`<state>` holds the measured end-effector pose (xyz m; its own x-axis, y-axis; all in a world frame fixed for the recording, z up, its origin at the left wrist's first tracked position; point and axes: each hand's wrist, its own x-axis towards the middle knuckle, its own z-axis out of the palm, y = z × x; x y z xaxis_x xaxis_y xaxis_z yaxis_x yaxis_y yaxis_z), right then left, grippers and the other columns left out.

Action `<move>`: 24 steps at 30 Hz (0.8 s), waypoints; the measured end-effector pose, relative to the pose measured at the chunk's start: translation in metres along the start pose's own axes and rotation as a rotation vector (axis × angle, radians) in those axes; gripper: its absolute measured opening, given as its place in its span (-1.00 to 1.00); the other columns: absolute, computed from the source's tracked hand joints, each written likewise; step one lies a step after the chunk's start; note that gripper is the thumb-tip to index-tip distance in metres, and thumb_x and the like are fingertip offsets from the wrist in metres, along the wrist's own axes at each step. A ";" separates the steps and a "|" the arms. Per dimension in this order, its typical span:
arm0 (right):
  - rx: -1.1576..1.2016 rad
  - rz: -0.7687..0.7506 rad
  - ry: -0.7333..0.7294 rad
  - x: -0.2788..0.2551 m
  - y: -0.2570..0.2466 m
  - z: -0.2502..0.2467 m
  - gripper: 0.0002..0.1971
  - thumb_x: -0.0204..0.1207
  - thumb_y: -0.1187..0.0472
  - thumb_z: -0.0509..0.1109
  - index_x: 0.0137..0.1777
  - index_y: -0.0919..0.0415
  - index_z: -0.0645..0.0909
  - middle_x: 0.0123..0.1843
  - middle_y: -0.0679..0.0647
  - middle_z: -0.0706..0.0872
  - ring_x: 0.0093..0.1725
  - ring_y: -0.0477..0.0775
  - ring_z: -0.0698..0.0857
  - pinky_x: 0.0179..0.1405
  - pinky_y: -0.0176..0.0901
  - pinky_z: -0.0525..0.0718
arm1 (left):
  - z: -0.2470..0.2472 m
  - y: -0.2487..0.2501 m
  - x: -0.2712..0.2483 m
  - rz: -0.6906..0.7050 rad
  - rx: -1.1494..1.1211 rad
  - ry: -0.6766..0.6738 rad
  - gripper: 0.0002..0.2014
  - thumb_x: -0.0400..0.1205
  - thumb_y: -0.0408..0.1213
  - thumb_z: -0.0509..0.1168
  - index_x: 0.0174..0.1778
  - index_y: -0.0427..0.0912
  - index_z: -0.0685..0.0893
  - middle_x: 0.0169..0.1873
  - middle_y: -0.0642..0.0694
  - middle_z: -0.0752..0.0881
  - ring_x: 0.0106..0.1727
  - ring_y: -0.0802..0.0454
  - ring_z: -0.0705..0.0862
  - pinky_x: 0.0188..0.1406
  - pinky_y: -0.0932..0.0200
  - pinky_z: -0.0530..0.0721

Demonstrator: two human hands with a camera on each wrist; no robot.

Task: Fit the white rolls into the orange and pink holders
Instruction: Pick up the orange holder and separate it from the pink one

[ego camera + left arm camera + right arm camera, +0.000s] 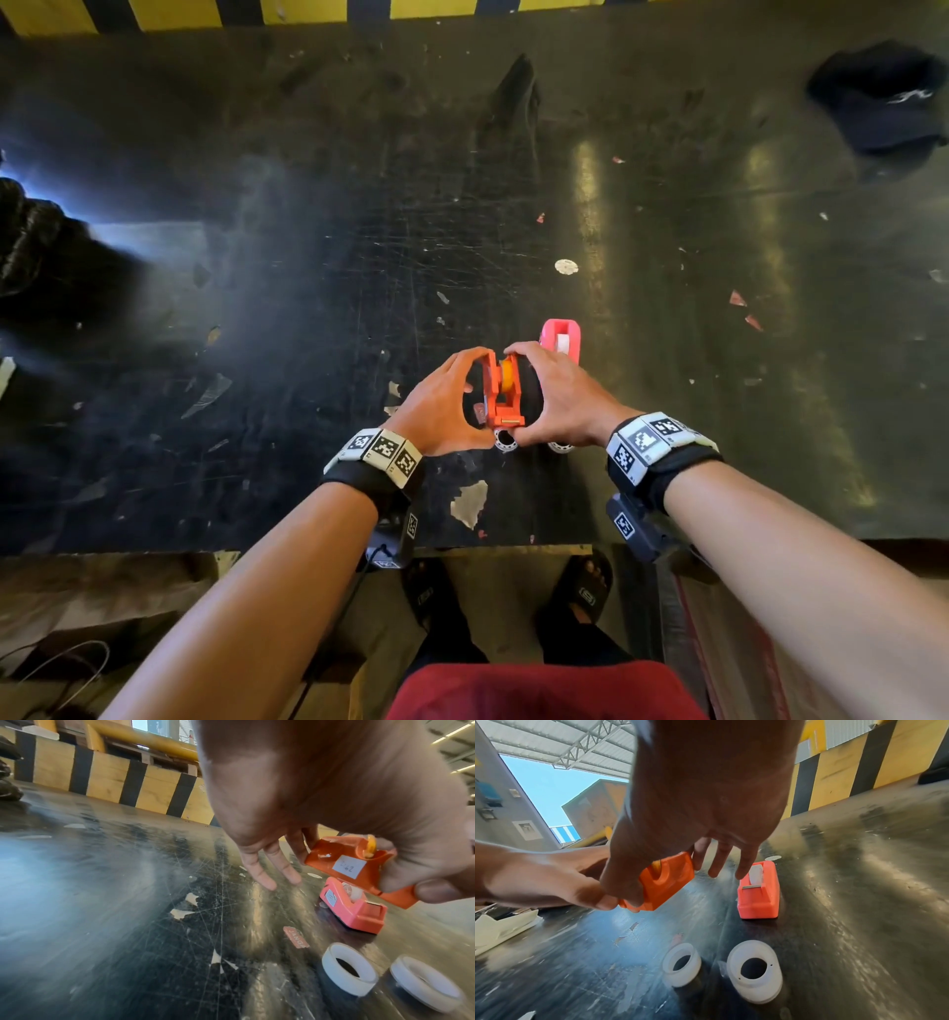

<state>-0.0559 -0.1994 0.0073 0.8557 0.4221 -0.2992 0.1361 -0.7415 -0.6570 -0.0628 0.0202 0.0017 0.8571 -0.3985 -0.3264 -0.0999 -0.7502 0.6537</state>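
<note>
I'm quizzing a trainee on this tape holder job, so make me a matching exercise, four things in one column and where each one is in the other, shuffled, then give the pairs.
Things
1. orange holder
2. pink holder
3. two white rolls
4. dark cap

Places
A. lying flat on the table, near its front edge
B. lifted off the table, in the grip of the left hand and right hand
C. far right corner of the table
D. standing on the table just beyond the hands, white tape already in its slot

Pairs: 1-B, 2-D, 3-A, 4-C
</note>
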 end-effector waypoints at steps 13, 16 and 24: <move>0.008 0.039 0.066 -0.006 0.010 -0.015 0.05 0.27 0.05 0.75 0.72 0.05 0.25 0.64 0.08 0.45 0.60 0.15 0.47 0.48 -0.05 0.46 | 0.008 -0.061 -0.011 -0.321 0.372 -0.041 0.12 0.36 0.18 0.60 0.75 0.00 0.12 0.69 -0.16 0.30 0.63 -0.30 0.41 0.47 -0.38 0.59; 0.017 0.034 0.067 -0.007 0.011 -0.013 0.06 0.30 0.03 0.75 0.73 0.04 0.22 0.65 0.08 0.44 0.60 0.13 0.47 0.46 -0.10 0.42 | 0.010 -0.057 -0.006 -0.344 0.392 -0.072 0.19 0.39 0.14 0.61 0.78 0.00 -0.01 0.74 -0.20 0.18 0.68 -0.37 0.31 0.52 -0.45 0.52; 0.041 0.030 0.104 -0.012 0.007 -0.017 0.08 0.32 0.02 0.76 0.76 0.01 0.20 0.70 0.08 0.41 0.67 0.14 0.42 0.52 -0.08 0.39 | -0.021 0.016 0.017 -0.048 -0.096 0.107 -0.47 0.71 0.01 0.36 0.59 -0.05 0.50 0.45 -0.08 0.67 0.44 0.00 0.67 0.48 -0.05 0.65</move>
<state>-0.0565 -0.2187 0.0183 0.9064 0.3425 -0.2471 0.0914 -0.7303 -0.6770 -0.0392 0.0128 0.0215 0.9091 -0.3014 -0.2876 -0.0135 -0.7112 0.7028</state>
